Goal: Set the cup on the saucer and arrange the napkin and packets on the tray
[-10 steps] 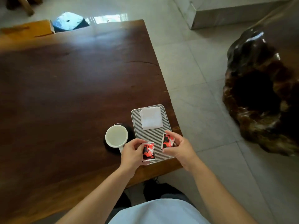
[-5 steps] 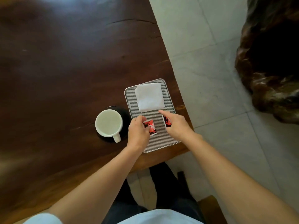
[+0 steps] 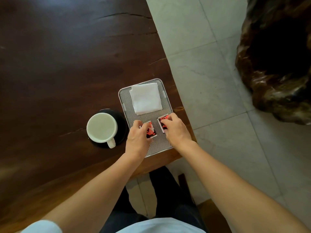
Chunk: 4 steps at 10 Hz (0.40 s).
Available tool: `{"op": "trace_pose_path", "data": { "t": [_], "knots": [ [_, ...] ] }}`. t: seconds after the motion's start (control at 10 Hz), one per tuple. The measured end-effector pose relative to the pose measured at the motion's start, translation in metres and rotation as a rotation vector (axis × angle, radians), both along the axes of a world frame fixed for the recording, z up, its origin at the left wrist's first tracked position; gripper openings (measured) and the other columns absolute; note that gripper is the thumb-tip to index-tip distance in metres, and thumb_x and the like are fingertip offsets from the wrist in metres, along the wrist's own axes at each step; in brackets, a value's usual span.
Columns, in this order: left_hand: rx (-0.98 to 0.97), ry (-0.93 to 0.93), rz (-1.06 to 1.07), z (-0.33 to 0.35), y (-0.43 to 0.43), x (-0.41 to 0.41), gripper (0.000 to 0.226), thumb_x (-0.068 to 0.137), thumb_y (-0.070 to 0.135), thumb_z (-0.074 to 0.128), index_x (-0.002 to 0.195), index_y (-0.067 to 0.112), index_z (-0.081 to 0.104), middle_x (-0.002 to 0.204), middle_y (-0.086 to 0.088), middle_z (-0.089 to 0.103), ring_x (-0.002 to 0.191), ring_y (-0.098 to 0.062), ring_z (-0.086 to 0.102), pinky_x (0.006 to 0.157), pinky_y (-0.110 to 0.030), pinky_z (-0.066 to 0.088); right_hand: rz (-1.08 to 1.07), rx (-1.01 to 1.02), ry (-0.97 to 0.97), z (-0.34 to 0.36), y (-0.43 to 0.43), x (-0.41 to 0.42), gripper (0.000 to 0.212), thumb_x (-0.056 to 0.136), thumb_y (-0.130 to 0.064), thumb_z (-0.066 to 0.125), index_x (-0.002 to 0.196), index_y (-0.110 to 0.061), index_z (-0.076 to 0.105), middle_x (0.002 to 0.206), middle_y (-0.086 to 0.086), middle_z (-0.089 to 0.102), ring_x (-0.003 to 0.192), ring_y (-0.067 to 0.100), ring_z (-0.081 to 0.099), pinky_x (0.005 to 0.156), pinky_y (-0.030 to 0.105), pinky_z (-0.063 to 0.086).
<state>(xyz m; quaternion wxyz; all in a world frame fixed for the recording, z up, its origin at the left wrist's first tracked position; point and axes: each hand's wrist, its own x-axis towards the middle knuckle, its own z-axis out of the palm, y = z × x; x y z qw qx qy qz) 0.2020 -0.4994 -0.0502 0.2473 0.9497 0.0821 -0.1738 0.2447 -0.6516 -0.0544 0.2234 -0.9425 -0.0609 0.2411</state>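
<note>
Two red packets lie side by side on the near half of a ribbed metal tray (image 3: 166,105). The left hand (image 3: 138,140) rests on the left packet (image 3: 151,131), with its fingers curled over the packet's left edge. It looks like a loose pinch, but how tight it is I cannot tell. The right hand (image 3: 176,132) rests on the right packet (image 3: 162,121), with its fingertips bent down onto the top of it. Most of that packet is hidden under the hand, so I cannot tell if the fingers hold it or just press on it.

A white folded napkin (image 3: 146,98) lies flat on the far half of the tray, just past the packets. The tray sits on a dark wooden table (image 3: 58,64), close to the table's right edge.

Just left of the tray, a white cup (image 3: 101,127) stands upright on a dark saucer (image 3: 122,126). The cup's handle points toward the person. The cup is close to the left hand but apart from it.

To the right of the table is a pale tiled floor (image 3: 210,81).
</note>
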Motion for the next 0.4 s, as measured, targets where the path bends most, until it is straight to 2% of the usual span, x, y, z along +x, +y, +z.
{"op": "trace_pose_path", "data": {
  "t": [0.2, 0.3, 0.4],
  "knots": [
    [0.016, -0.007, -0.018, -0.001, 0.001, -0.001, 0.06, 0.08, 0.02, 0.082, 0.136, 0.016, 0.059, 0.127, -0.008, 0.052, 0.113, -0.027, 0.054, 0.094, -0.037, 0.053, -0.026, 0.012, 0.012, 0.003, 0.003, 0.001, 0.041, 0.091, -0.002, 0.063, 0.129, -0.018, 0.059, 0.116, 0.005, 0.053, 0.101, 0.025, 0.058, 0.079, 0.037, 0.057],
    [0.008, 0.031, -0.011, 0.017, 0.006, 0.002, 0.057, 0.08, 0.019, 0.081, 0.133, 0.017, 0.059, 0.129, -0.006, 0.051, 0.116, -0.026, 0.052, 0.093, -0.037, 0.051, -0.035, 0.004, 0.056, 0.017, 0.001, 0.003, 0.041, 0.092, -0.006, 0.063, 0.131, -0.02, 0.06, 0.116, 0.004, 0.055, 0.103, 0.024, 0.059, 0.081, 0.036, 0.055],
    [-0.026, 0.114, -0.031, 0.039, 0.012, 0.003, 0.051, 0.082, 0.019, 0.079, 0.129, 0.021, 0.06, 0.124, -0.002, 0.054, 0.114, -0.024, 0.054, 0.093, -0.036, 0.051, -0.013, -0.033, 0.111, 0.036, -0.003, 0.006, 0.035, 0.093, -0.014, 0.063, 0.128, -0.018, 0.063, 0.119, 0.006, 0.06, 0.107, 0.027, 0.06, 0.086, 0.037, 0.051]
  ]
}}
